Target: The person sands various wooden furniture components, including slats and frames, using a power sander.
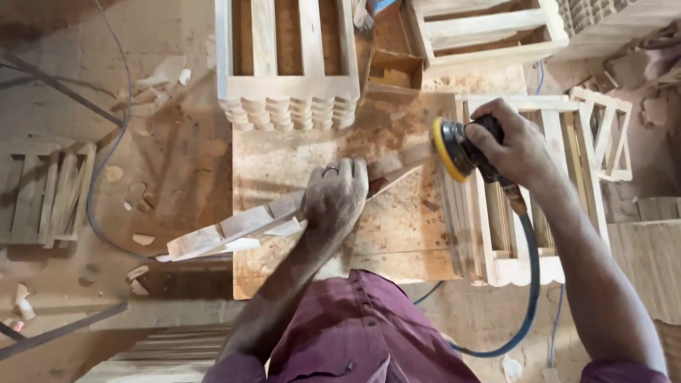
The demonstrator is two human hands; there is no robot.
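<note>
My left hand [338,196] grips a long pale wooden slat with notched edges [234,228], holding it across a dusty workbench [404,227]. The slat runs from the lower left up to the right. My right hand [514,145] is closed around a black orbital sander with a yellow pad [454,149]. The pad faces the slat's right end [397,164] and touches or nearly touches it. A blue hose [530,284] hangs from the sander down toward the floor.
Several pale wooden crates stand around: a stack with scalloped edges [287,92] at the back, one [489,32] at the back right, one [525,213] at my right. Slatted panels [42,191] lie on the left floor among wood scraps and a cable [106,163].
</note>
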